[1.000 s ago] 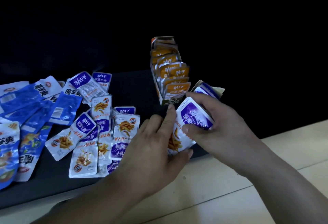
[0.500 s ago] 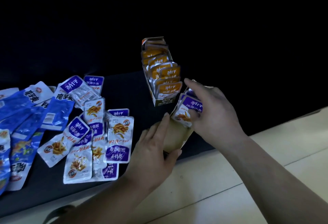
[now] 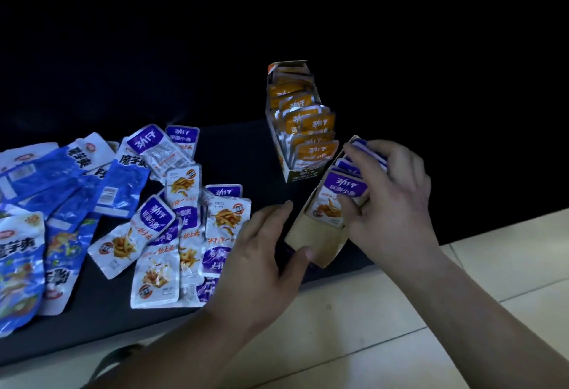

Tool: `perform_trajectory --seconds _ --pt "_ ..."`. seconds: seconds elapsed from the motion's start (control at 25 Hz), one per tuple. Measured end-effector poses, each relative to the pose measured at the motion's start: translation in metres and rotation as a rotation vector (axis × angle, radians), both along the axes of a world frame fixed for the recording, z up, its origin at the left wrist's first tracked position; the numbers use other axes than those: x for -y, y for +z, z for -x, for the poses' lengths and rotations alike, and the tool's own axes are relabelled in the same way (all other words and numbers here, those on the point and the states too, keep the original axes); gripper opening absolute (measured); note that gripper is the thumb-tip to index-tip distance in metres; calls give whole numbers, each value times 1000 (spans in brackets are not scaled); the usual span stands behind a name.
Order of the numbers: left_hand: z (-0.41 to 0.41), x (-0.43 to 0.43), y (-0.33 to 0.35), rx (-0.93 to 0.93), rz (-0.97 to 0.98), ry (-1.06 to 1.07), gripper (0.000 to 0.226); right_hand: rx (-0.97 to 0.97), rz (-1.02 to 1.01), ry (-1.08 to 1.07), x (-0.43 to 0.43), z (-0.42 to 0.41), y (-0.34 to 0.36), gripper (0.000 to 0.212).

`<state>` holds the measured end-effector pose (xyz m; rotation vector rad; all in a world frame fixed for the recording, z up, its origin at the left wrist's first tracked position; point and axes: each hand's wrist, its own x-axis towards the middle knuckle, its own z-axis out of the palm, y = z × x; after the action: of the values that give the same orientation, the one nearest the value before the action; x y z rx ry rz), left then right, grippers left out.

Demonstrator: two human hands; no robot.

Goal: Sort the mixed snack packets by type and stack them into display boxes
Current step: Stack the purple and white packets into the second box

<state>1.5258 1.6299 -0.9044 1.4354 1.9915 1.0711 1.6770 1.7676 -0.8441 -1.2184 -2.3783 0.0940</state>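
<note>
Clutter first: blue packs [image 3: 61, 179] sprawl across the far left of the dark mat [image 3: 240, 148]. Right of them the loose purple packs [image 3: 184, 228] lie in an overlapping heap, some face down. Next over, the left hand [image 3: 261, 253] grips the near end of the purple box [image 3: 311, 234], thumb on the cardboard flap and fingers along its left side, so it's basically pinning it in place. Behind that stands the orange box [image 3: 300, 174], crammed with orange packs [image 3: 314, 124] and looking full to me. Now the bit that changed: a second ago the right hand [image 3: 391, 201] was holding one purple pack up over the box, and half a second ago it was pushing it in. Now that front pack [image 3: 345, 194] sits upright in the purple box at the near end of the row. Right hand hasn't let go though: thumb pressed on its face, fingers curled over the tops of the packs behind, squeezing the row together. So that's one more purple sorted, with a good heap of loose ones to go plus all the blue, and no box for the blue shows anywhere.
</note>
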Motion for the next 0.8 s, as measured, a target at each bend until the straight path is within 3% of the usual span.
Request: perform_trajectory --seconds 0.12,0.24,0.32,0.44,0.6,0.68,0.8 --pt "19 24 6 32 -29 11 44 -197 57 190 38 29 16 49" --pt "52 54 9 -24 -2 -13 30 -492 684 282 94 80 3 33" --pt "79 77 3 -171 27 10 32 -504 930 180 124 102 -15 36" --pt "111 107 -11 -359 103 158 40 -226 795 175 128 121 -43 56" --pt "129 119 -33 -409 332 196 80 40 819 101 104 142 -66 87" --pt "127 125 -41 -382 361 157 90 27 788 107 107 140 -71 97" --pt "125 128 -39 -353 265 184 83 -105 771 42 104 126 -72 114"
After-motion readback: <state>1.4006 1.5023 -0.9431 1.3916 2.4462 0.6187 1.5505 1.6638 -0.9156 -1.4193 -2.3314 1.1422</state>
